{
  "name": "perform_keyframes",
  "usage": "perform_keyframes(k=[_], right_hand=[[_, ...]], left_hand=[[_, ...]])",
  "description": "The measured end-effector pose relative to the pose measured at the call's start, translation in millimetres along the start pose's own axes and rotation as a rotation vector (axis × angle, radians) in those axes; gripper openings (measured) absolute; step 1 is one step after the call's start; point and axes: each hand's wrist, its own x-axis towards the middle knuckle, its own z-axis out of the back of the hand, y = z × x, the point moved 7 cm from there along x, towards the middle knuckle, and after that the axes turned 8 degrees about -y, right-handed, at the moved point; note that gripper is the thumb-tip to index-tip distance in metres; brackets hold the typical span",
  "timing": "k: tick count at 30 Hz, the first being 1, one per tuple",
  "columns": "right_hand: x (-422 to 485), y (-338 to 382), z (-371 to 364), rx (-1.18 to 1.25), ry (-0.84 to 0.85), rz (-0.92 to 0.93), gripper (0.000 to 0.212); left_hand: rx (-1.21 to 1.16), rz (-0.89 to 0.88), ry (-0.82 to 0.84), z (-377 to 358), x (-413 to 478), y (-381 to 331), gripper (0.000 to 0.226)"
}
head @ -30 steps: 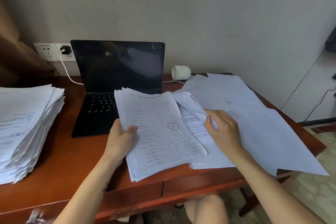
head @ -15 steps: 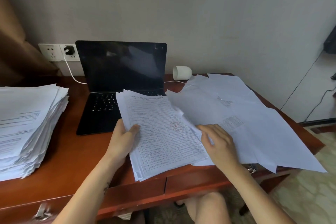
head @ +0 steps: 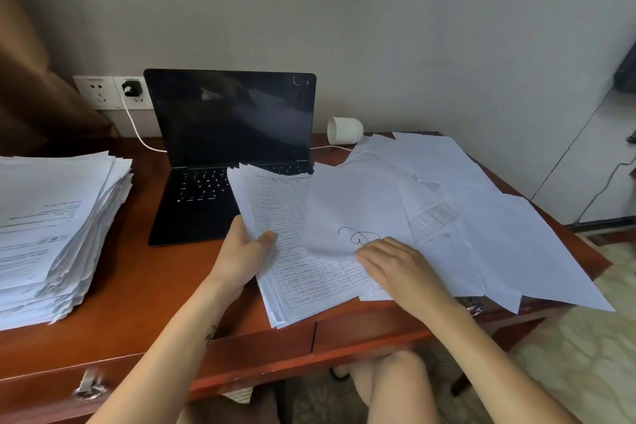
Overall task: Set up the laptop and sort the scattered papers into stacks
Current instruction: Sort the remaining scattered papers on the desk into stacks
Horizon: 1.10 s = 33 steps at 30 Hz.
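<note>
Sheaf of printed forms (head: 292, 272) is gripped at its left edge by the left hand (head: 246, 249), thumb on top, fingers underneath. It is held at the desk (head: 137, 286) front, its top overlapping the open laptop (head: 223, 134) keyboard. The right hand (head: 404, 268) is laid knuckles-up on a scribbled sheet (head: 351, 203) overlapping the sheaf. Pinch or flat press cannot be told, as the thumb is hidden. Loose papers (head: 509, 227) are spread over desk right; tall stack (head: 51, 217) is set at desk left.

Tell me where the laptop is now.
Head view: the laptop stands open at the back of the desk, left of centre, between the tall paper stack on its left and the sheaf the left hand grips.
</note>
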Motion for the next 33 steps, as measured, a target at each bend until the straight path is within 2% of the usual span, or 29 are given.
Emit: perform_keyframes(k=[2, 4, 6, 10, 16, 24, 28, 33], right_hand=[[4, -13, 10, -0.057, -0.110, -0.115, 0.008], [5, -35, 25, 0.045, -0.232, -0.395, 0.018], [2, -52, 39, 0.190, -0.347, -0.626, 0.018], [6, -65, 65, 0.327, -0.504, -0.771, 0.021], [11, -84, 87, 0.369, -0.631, -0.828, 0.024], [20, -84, 120, 0.432, -0.743, -0.801, 0.023], [21, -75, 120, 0.435, -0.692, -0.730, 0.023], [0, -73, 99, 0.362, -0.471, -0.687, 0.025]], left_hand=[[0.012, -0.017, -0.026, 1, 1, 0, 0.039], [0.017, -0.032, -0.069, 5, 1, 0, 0.035], [0.009, -0.054, -0.111, 11, 1, -3, 0.034], [-0.015, -0.113, -0.170, 23, 4, -13, 0.036], [-0.028, -0.162, -0.215, 34, 9, -27, 0.037], [-0.053, -0.148, -0.198, 25, 10, -29, 0.037], [-0.024, -0.124, -0.169, 11, 16, -23, 0.034], [0.064, -0.116, -0.117, -1, 25, -17, 0.033]])
